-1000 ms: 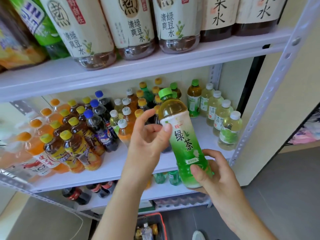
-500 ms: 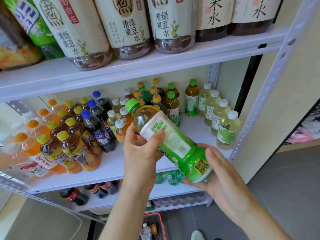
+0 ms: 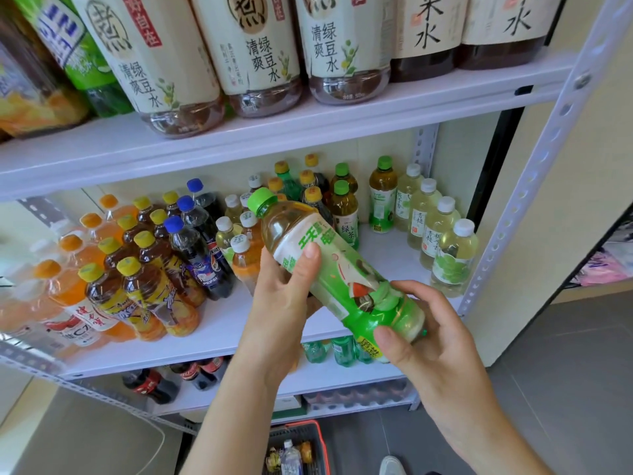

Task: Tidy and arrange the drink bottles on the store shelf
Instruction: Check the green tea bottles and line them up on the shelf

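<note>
A green-tea bottle (image 3: 337,269) with a green cap lies tilted in front of the middle shelf (image 3: 219,334), cap up to the left. My left hand (image 3: 284,299) grips its upper body, thumb across the label. My right hand (image 3: 421,334) holds its base from below, fingers curled round it. Behind it on the shelf stand more green-tea bottles (image 3: 346,214), pale white-capped bottles (image 3: 431,228), cola bottles (image 3: 202,248), yellow-capped iced-tea bottles (image 3: 144,286) and orange drinks (image 3: 65,279).
Large bottles (image 3: 260,53) line the top shelf (image 3: 308,128). A lower shelf holds cola (image 3: 150,385) and small green bottles (image 3: 342,349). A red-rimmed basket (image 3: 294,447) with several bottles sits on the floor. A perforated white upright (image 3: 534,186) stands at the right.
The bottle has gone from upright to tilted on its side and has been rotated, showing another face of the label. Both hands kept hold of it.
</note>
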`<act>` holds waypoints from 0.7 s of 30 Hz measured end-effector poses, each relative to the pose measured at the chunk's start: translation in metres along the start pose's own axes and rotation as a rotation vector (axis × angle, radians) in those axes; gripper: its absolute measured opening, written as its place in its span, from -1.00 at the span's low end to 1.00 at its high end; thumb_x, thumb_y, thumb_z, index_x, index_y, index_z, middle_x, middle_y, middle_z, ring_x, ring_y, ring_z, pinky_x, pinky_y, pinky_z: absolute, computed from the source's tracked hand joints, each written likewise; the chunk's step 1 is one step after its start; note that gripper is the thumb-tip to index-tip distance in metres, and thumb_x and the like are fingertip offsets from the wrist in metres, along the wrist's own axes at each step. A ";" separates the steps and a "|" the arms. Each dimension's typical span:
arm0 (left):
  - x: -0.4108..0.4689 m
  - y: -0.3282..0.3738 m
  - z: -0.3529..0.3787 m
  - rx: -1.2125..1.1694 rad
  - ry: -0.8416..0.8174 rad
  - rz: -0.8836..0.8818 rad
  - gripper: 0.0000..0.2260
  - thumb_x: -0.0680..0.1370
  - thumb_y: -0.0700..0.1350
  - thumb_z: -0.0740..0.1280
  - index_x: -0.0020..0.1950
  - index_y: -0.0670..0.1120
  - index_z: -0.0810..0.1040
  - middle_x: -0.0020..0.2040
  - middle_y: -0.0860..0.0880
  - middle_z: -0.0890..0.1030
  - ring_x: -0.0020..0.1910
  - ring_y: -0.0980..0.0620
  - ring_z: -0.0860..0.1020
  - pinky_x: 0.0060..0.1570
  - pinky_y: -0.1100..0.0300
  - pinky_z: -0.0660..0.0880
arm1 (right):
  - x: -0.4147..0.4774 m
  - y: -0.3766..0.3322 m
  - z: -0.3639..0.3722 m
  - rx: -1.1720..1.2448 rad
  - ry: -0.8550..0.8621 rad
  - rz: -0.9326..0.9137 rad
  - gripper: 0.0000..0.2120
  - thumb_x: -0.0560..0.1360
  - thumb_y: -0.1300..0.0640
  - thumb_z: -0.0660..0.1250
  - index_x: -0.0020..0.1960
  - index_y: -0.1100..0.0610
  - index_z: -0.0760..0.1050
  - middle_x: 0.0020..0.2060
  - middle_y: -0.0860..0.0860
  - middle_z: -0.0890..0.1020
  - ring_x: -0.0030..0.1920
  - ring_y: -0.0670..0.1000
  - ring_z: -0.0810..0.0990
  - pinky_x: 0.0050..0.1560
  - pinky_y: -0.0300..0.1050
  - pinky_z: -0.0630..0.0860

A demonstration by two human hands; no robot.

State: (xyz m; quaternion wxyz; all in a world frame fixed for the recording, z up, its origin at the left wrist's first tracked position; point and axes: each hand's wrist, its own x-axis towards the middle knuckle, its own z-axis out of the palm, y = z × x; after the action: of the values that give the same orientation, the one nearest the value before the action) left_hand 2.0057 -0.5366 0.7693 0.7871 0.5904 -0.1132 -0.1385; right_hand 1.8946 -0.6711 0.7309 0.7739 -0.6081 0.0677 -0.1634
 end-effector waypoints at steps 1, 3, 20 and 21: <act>0.000 0.000 0.000 0.002 0.010 0.008 -0.37 0.35 0.16 0.46 0.33 -0.06 0.42 0.12 -0.10 0.68 0.07 -0.10 0.67 -0.11 0.09 0.62 | -0.001 0.000 0.001 -0.016 0.010 -0.033 -0.53 0.30 -0.06 0.54 0.16 -0.13 0.51 0.05 0.01 0.67 0.01 0.03 0.68 -0.09 -0.24 0.59; 0.000 0.001 0.000 -0.006 0.043 0.035 -0.42 0.36 0.08 0.49 0.30 -0.12 0.45 0.08 -0.13 0.69 0.02 -0.12 0.69 -0.14 0.07 0.62 | -0.001 0.002 0.003 -0.014 0.021 -0.083 -0.54 0.30 -0.01 0.54 0.16 -0.12 0.50 0.05 -0.02 0.66 0.01 -0.01 0.67 -0.09 -0.26 0.59; 0.004 -0.001 -0.005 -0.187 0.092 0.018 -0.39 0.48 -0.06 0.45 0.47 -0.13 0.31 0.14 -0.22 0.66 -0.01 -0.16 0.68 -0.17 0.04 0.62 | 0.012 -0.004 -0.001 0.550 -0.254 0.393 -0.43 0.28 -0.06 0.61 0.18 0.15 0.55 0.07 0.33 0.62 -0.06 0.37 0.65 -0.12 0.04 0.65; 0.006 -0.002 -0.003 -0.152 0.087 0.006 -0.39 0.47 0.00 0.45 0.45 -0.12 0.32 0.14 -0.21 0.66 0.01 -0.16 0.68 -0.16 0.05 0.62 | 0.012 -0.001 0.001 0.540 -0.226 0.371 -0.43 0.26 -0.04 0.62 0.17 0.14 0.54 0.09 0.33 0.61 -0.03 0.40 0.64 -0.09 0.05 0.64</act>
State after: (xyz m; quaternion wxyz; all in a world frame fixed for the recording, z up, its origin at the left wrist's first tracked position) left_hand 2.0121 -0.5362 0.7670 0.8341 0.5341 -0.0699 -0.1188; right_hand 1.9056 -0.6742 0.7337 0.9260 -0.3730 0.0451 0.0364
